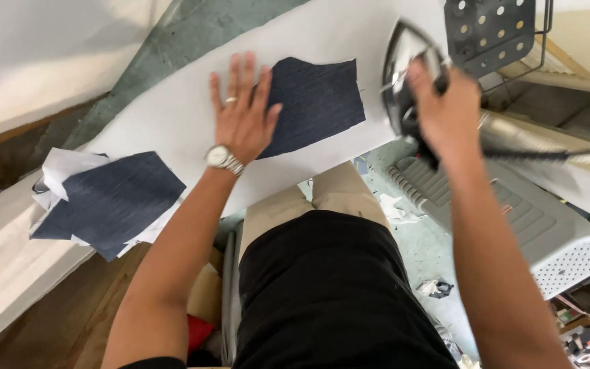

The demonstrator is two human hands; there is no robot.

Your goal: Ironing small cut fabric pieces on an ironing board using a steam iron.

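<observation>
A dark blue denim piece (319, 102) lies flat on the white ironing board (172, 119). My left hand (242, 113) rests flat on the board with fingers spread, its fingertips over the piece's left edge; a ring and a wristwatch show on it. My right hand (445, 109) grips the black handle of a steam iron (404, 72), which is tilted up at the board's right end, just right of the denim piece.
A stack of dark denim and white fabric pieces (107, 198) sits on a pale ledge at left. A perforated metal iron rest (489, 31) is at top right. A grey plastic unit (520, 212) stands on the littered floor below.
</observation>
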